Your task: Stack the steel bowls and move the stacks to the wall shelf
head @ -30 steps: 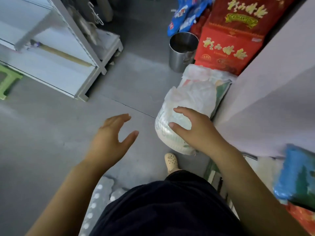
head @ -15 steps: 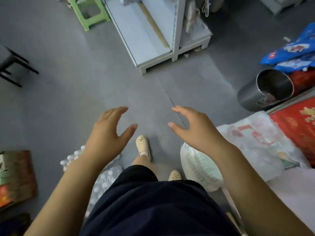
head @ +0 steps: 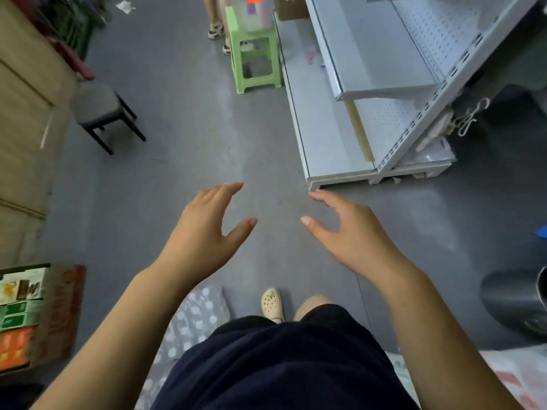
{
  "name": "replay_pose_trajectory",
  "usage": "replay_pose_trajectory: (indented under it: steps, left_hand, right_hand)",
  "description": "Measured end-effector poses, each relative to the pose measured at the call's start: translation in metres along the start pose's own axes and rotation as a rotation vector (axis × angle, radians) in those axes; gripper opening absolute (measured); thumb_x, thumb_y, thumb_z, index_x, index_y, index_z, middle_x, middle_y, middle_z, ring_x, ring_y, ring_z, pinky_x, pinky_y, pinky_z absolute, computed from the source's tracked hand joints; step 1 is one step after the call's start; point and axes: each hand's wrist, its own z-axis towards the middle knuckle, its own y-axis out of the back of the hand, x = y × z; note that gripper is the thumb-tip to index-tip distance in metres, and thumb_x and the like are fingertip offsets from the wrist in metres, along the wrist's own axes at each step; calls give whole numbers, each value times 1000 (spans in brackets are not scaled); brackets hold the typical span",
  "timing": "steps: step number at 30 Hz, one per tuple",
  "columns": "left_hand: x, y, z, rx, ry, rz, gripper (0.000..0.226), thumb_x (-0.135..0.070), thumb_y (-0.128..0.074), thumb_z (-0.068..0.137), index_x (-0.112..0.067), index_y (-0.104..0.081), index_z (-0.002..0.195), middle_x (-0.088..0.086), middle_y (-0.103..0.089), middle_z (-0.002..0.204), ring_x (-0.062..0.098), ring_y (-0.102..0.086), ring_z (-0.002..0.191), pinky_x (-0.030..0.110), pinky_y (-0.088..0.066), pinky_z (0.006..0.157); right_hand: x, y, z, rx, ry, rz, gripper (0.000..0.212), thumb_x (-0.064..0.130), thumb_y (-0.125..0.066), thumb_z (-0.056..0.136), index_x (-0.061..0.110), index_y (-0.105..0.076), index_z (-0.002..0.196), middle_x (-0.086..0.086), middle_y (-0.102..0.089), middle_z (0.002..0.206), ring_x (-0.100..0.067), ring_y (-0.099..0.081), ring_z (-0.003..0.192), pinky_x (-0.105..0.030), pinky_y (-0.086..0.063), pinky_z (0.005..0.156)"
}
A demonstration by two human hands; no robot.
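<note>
Left hand [head: 204, 232] and right hand [head: 352, 235]: both at centre frame above the grey floor [head: 183, 143], fingers relaxed and spread, thumbs facing each other, holding nothing. White shelf unit [head: 370, 84]: upper right, shelves bare. Steel vessel [head: 515, 303]: right edge, lower, on the floor. Green stool [head: 254, 69]: top centre, beside the unit.

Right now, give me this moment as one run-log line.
left hand: open, empty | right hand: open, empty | steel bowls: none in view | white shelf unit: ahead right | green stool: beside it
</note>
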Motion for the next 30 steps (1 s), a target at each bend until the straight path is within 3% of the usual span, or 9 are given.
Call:
replay_pose_trajectory:
  steps: [4,9,15,21,30]
  left_hand:
    - [23,24,46,-47,42,-38,64,-47,-63,96,-22,-43,151,-3,-51,151,19,-43,142,39,-36,116]
    - [53,43,101,-91,124,-64,66,-49,-62,95,-22,-43,152,-3,-50,152,19,-40,146,43,-36,119]
    - [80,74,202,-170,172,-16,65,-50,-61,95,-23,-44,152,-5,-50,153,17,-37,148,42,-34,121]
    - [89,114,327,-247,138,14,62,-51,-60,94,-24,-50,148,-8,-52,151,15,-36,149,38,-27,121]
    - [102,147,469,-273,81,-66,60,-54,-60,93,-28,-51,146,-13,-51,150,9,-36,148,44,-33,121]
  right_hand:
    - [26,9,62,13,36,-16,51,43,-67,96,32,-55,145,14,-52,152,-5,-45,142,-23,-33,117]
    - [53,12,155,60,83,-49,52,40,-67,97,30,-54,147,13,-51,153,-4,-43,142,-13,-27,105]
    - [74,26,280,72,134,-58,56,43,-66,98,32,-49,150,13,-50,154,-5,-42,143,-13,-27,102]
    - [91,67,404,92,200,-81,63,45,-69,94,30,-49,152,15,-44,158,-2,-38,146,-12,-22,110]
    - [119,105,544,51,201,-71,60,45,-67,97,34,-47,152,18,-47,155,0,-40,141,-12,-25,103]
